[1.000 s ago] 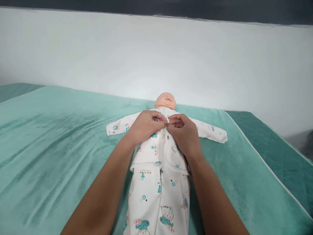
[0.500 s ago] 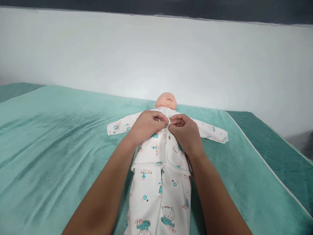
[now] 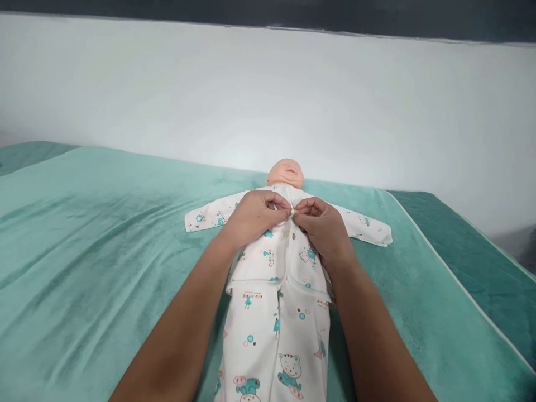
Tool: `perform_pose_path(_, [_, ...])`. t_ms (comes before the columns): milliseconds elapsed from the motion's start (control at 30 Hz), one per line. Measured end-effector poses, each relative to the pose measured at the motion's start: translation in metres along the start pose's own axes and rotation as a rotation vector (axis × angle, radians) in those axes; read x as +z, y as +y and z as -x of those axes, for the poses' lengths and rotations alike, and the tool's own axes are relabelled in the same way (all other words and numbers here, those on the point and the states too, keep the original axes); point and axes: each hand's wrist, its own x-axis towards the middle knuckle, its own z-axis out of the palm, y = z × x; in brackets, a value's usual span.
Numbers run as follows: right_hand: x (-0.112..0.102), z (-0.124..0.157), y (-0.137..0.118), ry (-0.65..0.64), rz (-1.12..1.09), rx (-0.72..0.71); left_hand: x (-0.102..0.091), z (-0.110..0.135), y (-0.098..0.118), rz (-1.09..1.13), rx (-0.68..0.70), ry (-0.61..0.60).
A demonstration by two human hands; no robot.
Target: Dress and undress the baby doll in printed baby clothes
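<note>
Apparently lengthwise doll (image 3: 274, 268), head (image 3: 285, 172) farthest.

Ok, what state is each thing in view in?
Left hand: pinching the jacket front.
Right hand: pinching the front's other edge.
Jacket: sleeves spread; front looks unfastened below the hands.
Trousers: laid straight, top under the jacket's hem.
Doll: lying face up.
Green cover: spread out, wrinkled at left.
</note>
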Motion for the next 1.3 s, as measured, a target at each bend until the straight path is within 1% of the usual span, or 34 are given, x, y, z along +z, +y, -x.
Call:
perform_pose_path(267, [-0.002, -0.004, 0.007, -0.041, -0.07, -0.032, -0.001, 0.0, -0.002, -0.009, 0.016, -0.004])
perform_pose_path(467, [-0.001, -0.004, 0.007, -0.031, -0.072, -0.026, 0.001, 0.0, -0.004, 0.026, 0.019, 0.002])
perform_pose_path(600, [0.0, 0.0, 0.005, -0.023, -0.086, -0.023, 0.001, -0.001, -0.005, 0.065, -0.012, 0.023])
perform_pose_path(733, [0.002, 0.003, 0.006, -0.004, -0.092, -0.054, -0.002, 0.001, -0.004, 0.101, -0.021, -0.015])
perform_pose_path(833, [0.0, 0.0, 0.01, -0.027, -0.131, -0.062, -0.005, 0.002, -0.005, 0.153, -0.043, -0.04])
perform_pose_path(933, [-0.002, -0.003, 0.012, -0.002, -0.157, -0.085, -0.006, 0.002, -0.008, 0.175, -0.026, -0.054])
perform_pose_path(1100, [-0.003, -0.003, 0.013, 0.029, -0.143, -0.114, -0.006, 0.001, -0.011, 0.19, -0.028, -0.057])
perform_pose_path(1300, [-0.002, 0.0, 0.011, 0.034, -0.086, -0.134, -0.004, 0.003, -0.004, 0.122, -0.025, -0.05])
